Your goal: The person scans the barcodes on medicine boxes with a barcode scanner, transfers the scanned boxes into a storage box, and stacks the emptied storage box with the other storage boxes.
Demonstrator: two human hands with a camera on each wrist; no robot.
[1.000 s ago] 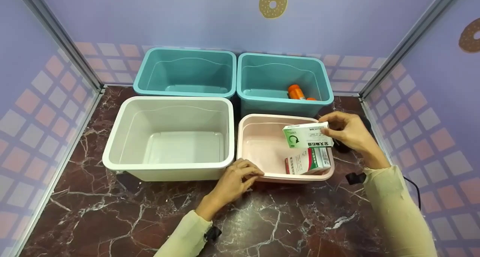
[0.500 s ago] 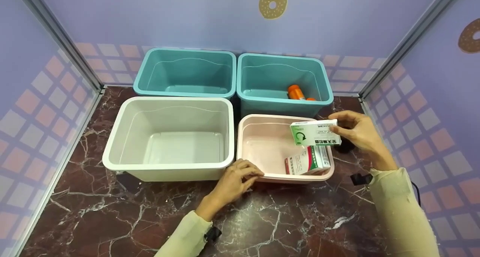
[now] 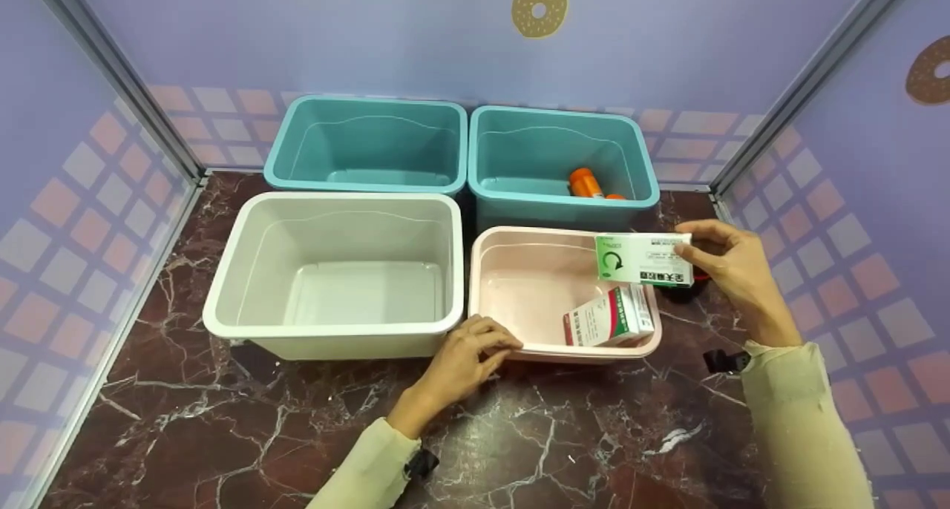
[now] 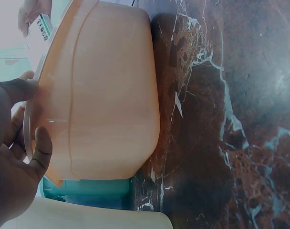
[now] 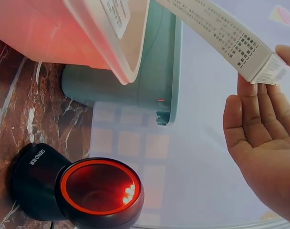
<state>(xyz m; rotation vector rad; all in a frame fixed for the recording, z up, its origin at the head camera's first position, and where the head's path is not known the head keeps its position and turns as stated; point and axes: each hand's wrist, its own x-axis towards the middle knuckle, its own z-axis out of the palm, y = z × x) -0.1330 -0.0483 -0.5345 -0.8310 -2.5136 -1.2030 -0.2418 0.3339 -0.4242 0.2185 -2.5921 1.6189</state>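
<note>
My right hand (image 3: 731,268) pinches a white-and-green medicine box (image 3: 644,259) by its right end, above the right side of the pink bin (image 3: 512,234). The right wrist view shows that box's printed narrow side (image 5: 231,40), with fingers beneath its end. With its fingers over the rim, my left hand (image 3: 467,353) grips the front left corner of the pink bin; the left wrist view shows this hand (image 4: 21,143) at the rim too. Inside the pink bin, a white, red and green medicine box (image 3: 597,321) leans at the right end, partly beside another white box (image 3: 639,312).
A black desktop scanner (image 5: 40,181) with a glowing red ring stands right of the pink bin. A white bin (image 3: 334,331) stands at left. Behind are two teal bins, the left one (image 3: 364,186) and the right one (image 3: 564,197), the latter containing orange bottles (image 3: 585,183).
My right hand has moved to the right with the white-and-green medicine box, from over the pink bin toward the scanner side. The left hand stays on the rim.
</note>
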